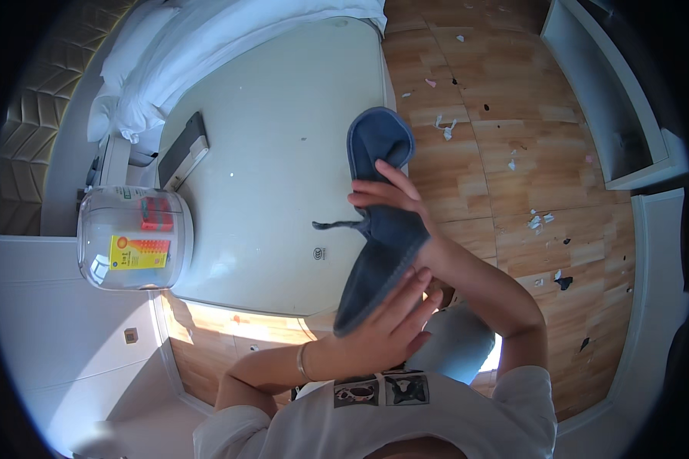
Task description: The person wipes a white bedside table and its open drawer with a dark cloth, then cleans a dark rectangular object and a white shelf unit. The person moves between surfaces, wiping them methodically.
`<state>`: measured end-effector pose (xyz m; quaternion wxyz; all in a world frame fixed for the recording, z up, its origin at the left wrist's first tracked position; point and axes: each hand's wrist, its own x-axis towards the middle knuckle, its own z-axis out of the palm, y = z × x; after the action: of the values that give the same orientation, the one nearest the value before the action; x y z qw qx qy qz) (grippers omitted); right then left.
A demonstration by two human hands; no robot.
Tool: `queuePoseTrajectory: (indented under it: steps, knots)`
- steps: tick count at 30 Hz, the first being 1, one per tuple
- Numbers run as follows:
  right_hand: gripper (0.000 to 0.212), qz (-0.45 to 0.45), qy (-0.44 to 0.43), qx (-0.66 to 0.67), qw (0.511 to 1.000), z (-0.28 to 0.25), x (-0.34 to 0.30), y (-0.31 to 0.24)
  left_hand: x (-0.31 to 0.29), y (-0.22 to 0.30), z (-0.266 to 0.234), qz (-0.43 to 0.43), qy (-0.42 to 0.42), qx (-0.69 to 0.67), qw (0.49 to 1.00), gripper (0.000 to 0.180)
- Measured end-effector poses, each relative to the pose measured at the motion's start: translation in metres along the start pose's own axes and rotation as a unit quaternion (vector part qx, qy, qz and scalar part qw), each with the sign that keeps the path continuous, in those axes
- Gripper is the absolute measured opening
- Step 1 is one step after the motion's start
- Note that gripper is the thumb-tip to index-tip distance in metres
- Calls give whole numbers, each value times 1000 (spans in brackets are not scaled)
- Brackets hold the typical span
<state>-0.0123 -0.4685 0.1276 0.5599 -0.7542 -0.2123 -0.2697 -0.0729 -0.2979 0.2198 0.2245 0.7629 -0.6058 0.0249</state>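
The dark blue-grey fabric item [379,260] is between the two hands, in front of the chest, held over the right side of the pale table [260,191]. It shows two rounded lobes joined at a narrow waist, with a thin strap [337,225] projecting left from the waist.

The right hand [394,200] is closed at the waist: its fingers, slightly parted, lie across the base of the upper lobe, while the lower lobe covers the palm. The left hand [386,325], with a bracelet [304,362] at the wrist, lies along the lower right edge of the lower lobe, fingers extended and partly spread; whether it pinches the fabric cannot be told.

The table's right edge runs just beside the upper lobe; beyond it, wood flooring [467,161] with scattered scraps extends to a white open-fronted cabinet [612,115]. The middle of the tabletop is open. A clear domed container [103,237] and a flat grey-and-white object [184,153] stand near its left edge, white bedding [176,50] at its far end.

The right thumb is hidden. The item's underside is out of sight, and its height above the table cannot be judged. Dark vignetting cuts off the outer surroundings.
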Motion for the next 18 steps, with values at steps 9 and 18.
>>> queuePoseTrajectory:
  steps: [9,18]
  knots:
    - [41,113,-29,-215,970,-40,108,38,51,-116,-52,-204,-99,72,971,71]
    - [61,92,85,-81,989,-35,112,33,116,-204,-55,-113,-135,35,984,65]
